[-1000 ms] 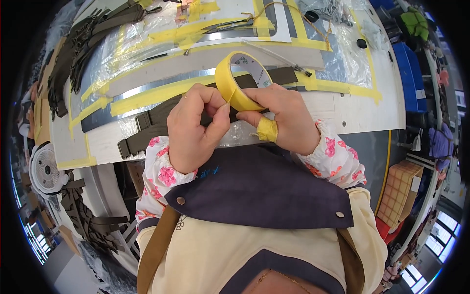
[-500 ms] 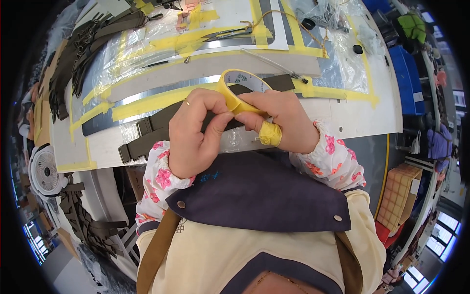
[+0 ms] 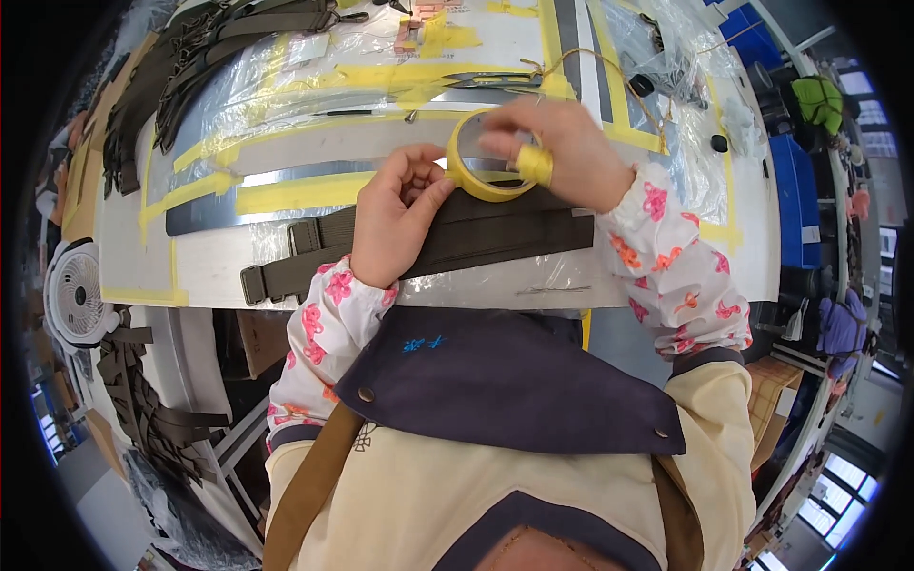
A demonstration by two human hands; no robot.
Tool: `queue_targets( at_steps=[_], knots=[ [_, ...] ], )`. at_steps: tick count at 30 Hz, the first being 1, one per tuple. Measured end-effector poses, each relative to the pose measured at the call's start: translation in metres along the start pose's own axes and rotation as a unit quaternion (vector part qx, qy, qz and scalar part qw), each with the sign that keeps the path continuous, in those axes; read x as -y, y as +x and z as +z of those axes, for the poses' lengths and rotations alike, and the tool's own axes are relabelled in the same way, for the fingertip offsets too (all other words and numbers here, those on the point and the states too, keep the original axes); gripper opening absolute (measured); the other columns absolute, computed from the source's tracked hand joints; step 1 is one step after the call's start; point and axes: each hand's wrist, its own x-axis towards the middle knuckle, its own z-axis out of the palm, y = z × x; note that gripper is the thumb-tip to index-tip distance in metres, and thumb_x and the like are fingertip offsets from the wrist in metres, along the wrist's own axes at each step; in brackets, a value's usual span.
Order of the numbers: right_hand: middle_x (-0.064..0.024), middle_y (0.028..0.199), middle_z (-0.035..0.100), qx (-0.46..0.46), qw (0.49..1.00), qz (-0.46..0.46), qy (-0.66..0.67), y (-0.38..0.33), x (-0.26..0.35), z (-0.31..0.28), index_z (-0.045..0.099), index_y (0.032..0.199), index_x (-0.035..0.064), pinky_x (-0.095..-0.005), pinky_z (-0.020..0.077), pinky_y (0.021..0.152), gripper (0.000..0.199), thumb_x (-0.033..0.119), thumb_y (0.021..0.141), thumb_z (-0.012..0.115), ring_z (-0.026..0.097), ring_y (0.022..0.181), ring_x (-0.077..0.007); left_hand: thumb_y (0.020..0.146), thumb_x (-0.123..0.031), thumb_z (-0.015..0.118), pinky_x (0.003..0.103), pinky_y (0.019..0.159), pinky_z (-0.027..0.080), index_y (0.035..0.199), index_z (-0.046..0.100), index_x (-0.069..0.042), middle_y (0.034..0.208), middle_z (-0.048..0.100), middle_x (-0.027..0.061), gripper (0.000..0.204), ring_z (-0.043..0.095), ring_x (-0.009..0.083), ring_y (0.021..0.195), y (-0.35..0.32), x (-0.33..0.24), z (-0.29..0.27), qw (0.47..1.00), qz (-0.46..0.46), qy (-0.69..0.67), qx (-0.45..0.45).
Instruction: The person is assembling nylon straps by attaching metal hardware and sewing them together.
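Note:
A roll of yellow tape (image 3: pixel 495 193) is tilted above the worktable, its open core showing. My left hand (image 3: pixel 395 219) pinches the roll's left rim between thumb and fingers. Over the right side of the roll hovers my right hand (image 3: pixel 571 157), its fingertips blurred in front of the core; whether they touch the roll I cannot tell. Yellow tape (image 3: pixel 535 165) is wrapped round a digit of that hand. Below the roll lie dark olive webbing straps (image 3: pixel 505 238), with buckle ends to the left of my left wrist.
Strips of yellow tape and clear plastic film cover the worktable (image 3: pixel 205 271). Scissors (image 3: pixel 490 81) and a cord (image 3: pixel 619 68) lie towards the back. More dark straps (image 3: pixel 224 48) are heaped at the far left. A white fan (image 3: pixel 78 293) stands off the left edge, blue bins (image 3: pixel 795 200) off the right.
The roll has moved slightly up and right, still in my left hand. My right hand has shifted up and away from my left. More of the webbing straps now shows.

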Motion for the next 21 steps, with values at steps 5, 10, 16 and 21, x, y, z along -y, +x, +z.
queue_targets(
  at_steps=[5, 10, 16, 21],
  knots=[
    [-0.0143, 0.096, 0.058, -0.037, 0.963, -0.076, -0.255, 0.037, -0.061, -0.005, 0.055, 0.102, 0.0015, -0.0355, 0.0475, 0.073, 0.028, 0.011, 0.076, 0.062, 0.057, 0.088, -0.0297, 0.078, 0.000, 0.061, 0.023, 0.062, 0.046, 0.090, 0.060, 0.001, 0.074, 0.061, 0.0064, 0.013, 0.057, 0.0107, 0.067, -0.004, -0.008, 0.003, 0.994, 0.027, 0.107, -0.002],
    [-0.0126, 0.091, 0.055, 0.143, 0.920, -0.070, -0.358, 0.050, -0.077, 0.006, 0.050, 0.092, 0.0002, -0.0382, 0.0472, 0.073, 0.022, 0.004, 0.072, 0.058, 0.054, 0.087, -0.0293, 0.074, 0.000, 0.063, 0.026, 0.062, 0.047, 0.086, 0.062, -0.001, 0.076, 0.062, 0.0105, 0.012, 0.060, 0.0178, 0.067, -0.005, -0.002, -0.001, 0.982, 0.088, 0.167, -0.022],
    [-0.0114, 0.071, 0.054, 0.034, 0.978, -0.074, -0.194, 0.050, -0.033, -0.028, 0.054, 0.093, 0.0047, -0.0348, 0.0434, 0.058, 0.019, 0.015, 0.078, 0.057, 0.054, 0.067, -0.0304, 0.073, 0.000, 0.063, 0.027, 0.063, 0.046, 0.085, 0.061, -0.001, 0.078, 0.062, 0.0106, 0.012, 0.060, 0.0214, 0.069, -0.006, -0.001, -0.002, 0.992, 0.078, 0.103, -0.012],
    [-0.0073, 0.065, 0.053, 0.140, 0.933, -0.151, -0.294, 0.046, 0.044, -0.065, 0.063, 0.081, 0.0066, -0.0341, 0.0415, 0.052, 0.025, 0.031, 0.074, 0.064, 0.054, 0.059, -0.0248, 0.074, 0.001, 0.062, 0.026, 0.069, 0.046, 0.085, 0.059, -0.001, 0.084, 0.061, 0.0098, 0.011, 0.061, 0.0214, 0.076, -0.001, -0.001, 0.000, 0.982, 0.159, 0.102, -0.026]
  ],
)
